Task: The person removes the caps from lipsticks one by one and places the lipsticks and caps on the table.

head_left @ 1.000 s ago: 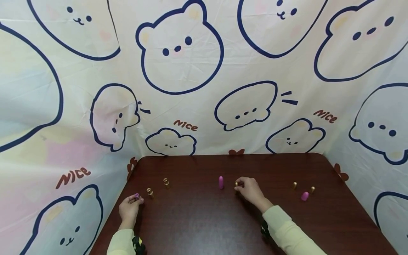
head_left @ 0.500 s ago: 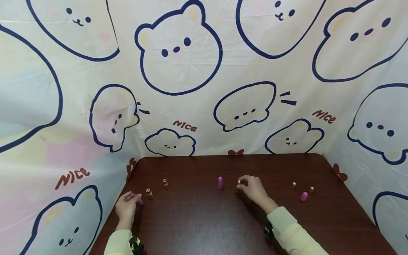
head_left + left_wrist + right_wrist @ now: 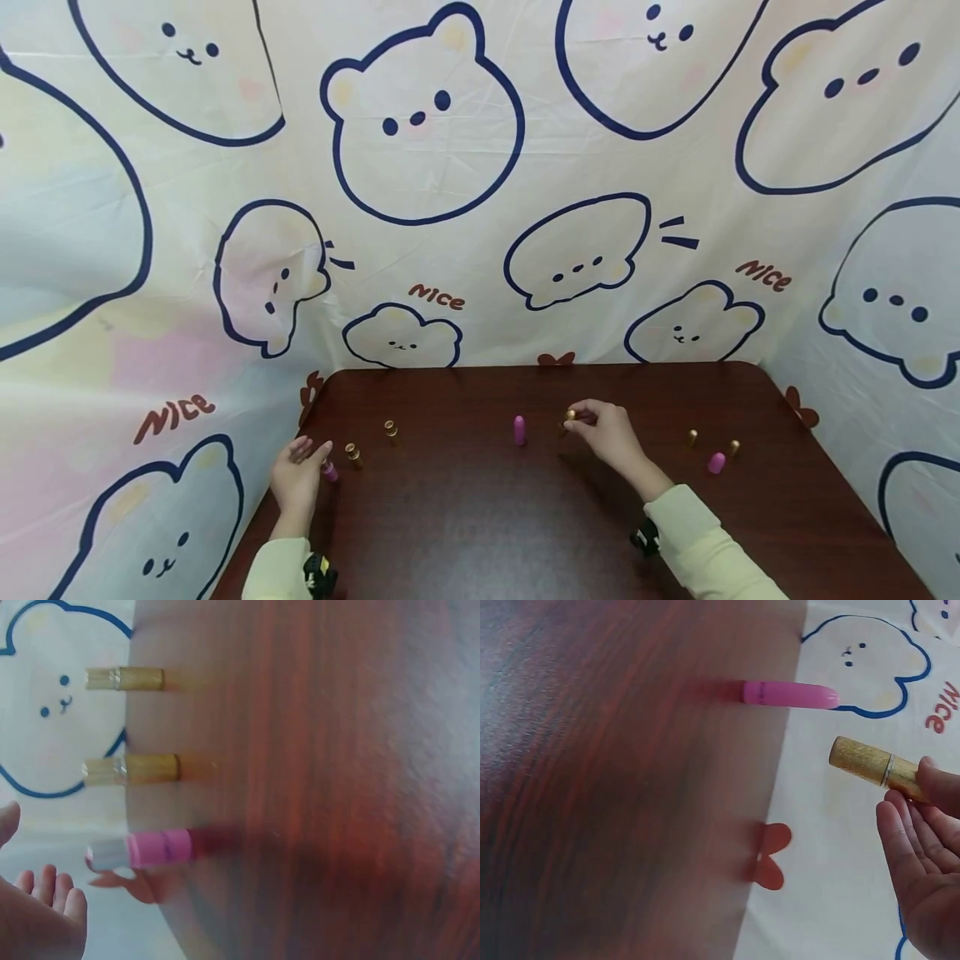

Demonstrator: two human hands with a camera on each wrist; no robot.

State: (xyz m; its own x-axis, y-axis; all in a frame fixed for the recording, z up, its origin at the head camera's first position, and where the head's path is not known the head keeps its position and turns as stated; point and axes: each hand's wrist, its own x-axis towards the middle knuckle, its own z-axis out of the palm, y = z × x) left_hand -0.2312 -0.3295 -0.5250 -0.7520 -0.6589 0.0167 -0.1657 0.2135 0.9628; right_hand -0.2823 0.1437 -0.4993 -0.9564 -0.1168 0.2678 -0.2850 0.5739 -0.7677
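My left hand [image 3: 296, 485] has its fingers spread beside an uncapped pink lipstick tube [image 3: 160, 848], which stands upright on the table with its silver collar showing. In the left wrist view the thumb and fingers are apart from the tube. Two uncapped gold lipstick tubes [image 3: 152, 769] stand in a row beyond it. My right hand [image 3: 613, 440] pinches the upper end of a gold lipstick [image 3: 862, 760] between thumb and fingers; it hangs above the table, tilted, with its cap on. Left of that hand a capped pink lipstick [image 3: 520, 431] stands upright.
Toward the right of the dark wooden table [image 3: 480, 517] stand two small gold caps [image 3: 692, 437] and a pink cap [image 3: 716, 462]. A patterned cloth [image 3: 420, 275] with cartoon bears rises behind and along both sides of the table.
My left fingers have let go of the pink lipstick tube and drawn off to its left. My right hand has lifted the gold lipstick and moved slightly back and right with it.
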